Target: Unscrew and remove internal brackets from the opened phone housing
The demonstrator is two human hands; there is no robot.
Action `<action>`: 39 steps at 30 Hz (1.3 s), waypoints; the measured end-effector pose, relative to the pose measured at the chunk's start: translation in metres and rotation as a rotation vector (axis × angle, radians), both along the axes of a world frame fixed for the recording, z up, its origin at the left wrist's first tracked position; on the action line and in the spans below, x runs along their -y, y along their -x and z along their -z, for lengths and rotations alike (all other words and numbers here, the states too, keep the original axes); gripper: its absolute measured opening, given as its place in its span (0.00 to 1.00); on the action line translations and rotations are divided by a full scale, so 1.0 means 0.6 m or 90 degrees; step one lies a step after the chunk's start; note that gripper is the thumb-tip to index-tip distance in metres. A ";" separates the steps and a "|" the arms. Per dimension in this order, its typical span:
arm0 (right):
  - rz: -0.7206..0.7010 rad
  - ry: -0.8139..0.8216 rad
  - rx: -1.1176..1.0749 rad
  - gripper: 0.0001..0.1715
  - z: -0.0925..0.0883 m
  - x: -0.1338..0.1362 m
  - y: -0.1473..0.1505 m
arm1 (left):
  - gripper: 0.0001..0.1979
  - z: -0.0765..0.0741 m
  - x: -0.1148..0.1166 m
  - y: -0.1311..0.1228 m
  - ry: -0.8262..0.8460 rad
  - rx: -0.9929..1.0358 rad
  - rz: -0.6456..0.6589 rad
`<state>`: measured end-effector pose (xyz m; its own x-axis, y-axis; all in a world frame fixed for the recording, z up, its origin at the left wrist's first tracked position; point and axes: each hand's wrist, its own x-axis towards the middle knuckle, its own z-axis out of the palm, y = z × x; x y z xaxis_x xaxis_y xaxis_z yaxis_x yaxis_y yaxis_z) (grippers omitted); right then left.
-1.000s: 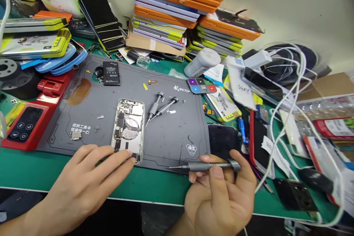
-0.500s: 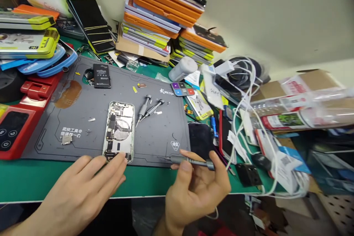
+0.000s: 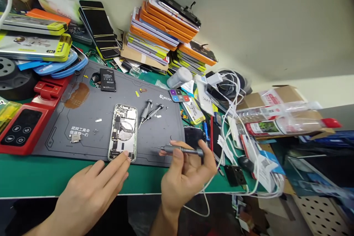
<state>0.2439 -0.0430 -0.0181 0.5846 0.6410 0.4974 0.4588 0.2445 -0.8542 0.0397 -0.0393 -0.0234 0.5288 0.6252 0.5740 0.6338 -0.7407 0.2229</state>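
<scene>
An opened smartphone body [image 3: 127,145] lies face up on the grey work mat [image 3: 96,147], its inner boards and a round metal coil area showing. My left hand [image 3: 91,191] reaches in from the left, fingers stretched out, the fingertips resting on the phone's bottom end. Between the thumb and fingers of my right hand [image 3: 185,177] is a grey precision screwdriver [image 3: 193,151], held nearly level with its tip pointing left, apart from the phone. Two more screwdrivers [image 3: 146,111] rest on the mat right of the phone. A black phone battery [image 3: 107,80] lies farther back.
A red device with touch buttons [image 3: 23,129] stands at the left. Stacked orange and yellow boxes [image 3: 163,25] line the back. To the right are white cables [image 3: 235,107], a plastic bottle [image 3: 279,127] and a dark phone [image 3: 193,136]. Small metal parts [image 3: 75,138] lie on the mat.
The camera view has shifted. My right hand with the screwdriver has come slightly nearer the phone. My left hand still touches the phone's bottom end.
</scene>
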 end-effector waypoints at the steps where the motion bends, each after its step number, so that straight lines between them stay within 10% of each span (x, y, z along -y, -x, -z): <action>1: 0.002 -0.014 -0.043 0.24 -0.004 0.003 0.003 | 0.12 -0.002 -0.002 0.000 0.001 0.013 0.000; 12: -0.254 0.092 -0.308 0.19 -0.001 0.020 0.067 | 0.13 -0.003 -0.007 0.006 0.060 0.036 0.011; 39: -0.275 0.123 -0.313 0.20 0.000 0.019 0.059 | 0.16 0.000 -0.003 0.010 0.062 -0.014 0.034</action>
<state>0.2083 -0.0542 -0.0184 0.3855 0.9181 0.0917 -0.0984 0.1397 -0.9853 0.0335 -0.0372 -0.0232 0.5747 0.6482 0.4996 0.5994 -0.7490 0.2823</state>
